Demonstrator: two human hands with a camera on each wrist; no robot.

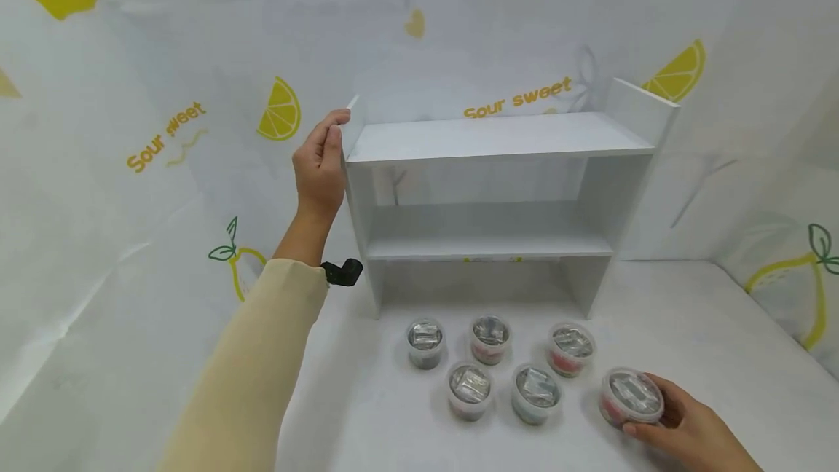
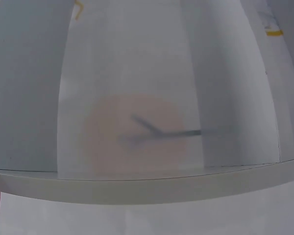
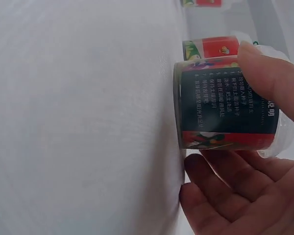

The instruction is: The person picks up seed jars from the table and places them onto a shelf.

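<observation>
On the white, lemon-printed cloth, the right hand curls around the rightmost tub, upright, while the left hand, fingers straight, steadies the far shelf.

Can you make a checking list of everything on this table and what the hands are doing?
Surface: white table, cloth-covered.
Job's things: tub standing at the right front; white shelf, both boards bare.
Clutter: five more tubs in front of the shelf.
Hands: left hand touches the shelf's upper left edge; right hand grips the tub.
Cables: nothing seen.
Surroundings: lemon-print sheet reading "Sour sweet".
</observation>
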